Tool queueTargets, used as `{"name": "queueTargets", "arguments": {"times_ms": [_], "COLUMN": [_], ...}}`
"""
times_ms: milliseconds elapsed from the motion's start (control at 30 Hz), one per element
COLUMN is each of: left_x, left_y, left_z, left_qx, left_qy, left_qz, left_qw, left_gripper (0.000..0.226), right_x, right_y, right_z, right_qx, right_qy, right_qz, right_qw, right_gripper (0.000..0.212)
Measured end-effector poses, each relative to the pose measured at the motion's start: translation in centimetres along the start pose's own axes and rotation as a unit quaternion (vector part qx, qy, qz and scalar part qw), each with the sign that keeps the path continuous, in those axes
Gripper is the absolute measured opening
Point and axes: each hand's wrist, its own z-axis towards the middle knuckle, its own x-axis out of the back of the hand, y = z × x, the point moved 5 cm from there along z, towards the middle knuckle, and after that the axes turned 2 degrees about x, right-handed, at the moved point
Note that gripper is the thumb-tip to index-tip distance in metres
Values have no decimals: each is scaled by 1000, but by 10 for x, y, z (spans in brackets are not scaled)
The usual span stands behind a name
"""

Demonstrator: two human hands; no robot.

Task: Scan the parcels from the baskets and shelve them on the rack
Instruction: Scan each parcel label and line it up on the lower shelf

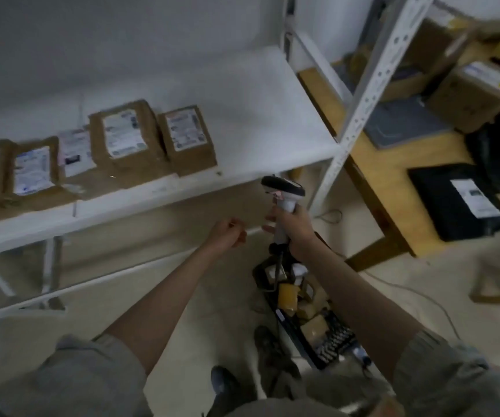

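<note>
Now the right hand [295, 228] grips the scanner [283, 195] just below the rack [257, 124]. Beside it, the left hand [226, 234] is curled, holding nothing. Parcels [122, 136] sit on the rack.

brown parcels [186, 139] with white labels – white rack [272, 115] – black basket [327, 341]
</note>
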Motion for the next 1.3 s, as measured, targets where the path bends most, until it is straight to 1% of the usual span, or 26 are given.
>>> {"name": "queueTargets", "arguments": {"times_ms": [67,167,233,367,500,600,733,800,867,967,1067,1100,1167,1267,1300], "left_x": [-29,-73,-100,-141,-172,-195,-231,-247,-261,-277,-286,-287,-290,-295,-298], "left_y": [-17,-48,-72,-122,-167,-200,-248,-274,-300,-335,-363,-372,-388,-406,-412], "left_z": [3,7,11,22,51,85,135,159,181,209,232,240,256,276,281], "left_qx": [2,17,33,59,87,102,123,135,147,165,175,180,189,213,221], "left_qy": [-26,-68,-93,-130,-146,-145,-148,-148,-147,-134,-118,-109,-90,-84,-89], "left_qz": [26,66,81,115,152,168,192,196,199,195,197,196,193,170,162], "left_qw": [999,995,992,983,974,970,962,960,958,957,957,958,959,958,958], "left_gripper": [12,14,16,9,3,4,31,38,42,47,54,59,70,79,80], "right_x": [33,81,109,154,184,200,219,226,232,235,236,236,234,230,228], "right_y": [31,80,113,176,237,288,362,396,430,471,503,512,524,539,542], "right_z": [-4,-11,-13,-11,6,26,66,91,114,146,174,183,199,219,225], "right_qx": [-33,-77,-99,-133,-174,-210,-244,-249,-255,-274,-284,-281,-275,-274,-275], "right_qy": [41,106,137,176,205,207,208,214,213,200,189,184,166,145,138], "right_qz": [19,41,60,87,84,81,69,65,56,43,8,-6,-27,-3,8], "right_qw": [998,990,984,972,960,952,945,942,941,940,940,942,947,951,952], "right_gripper": [28,20,26,32,23,25,31,35,29,7,2,3,14,15,19]}}
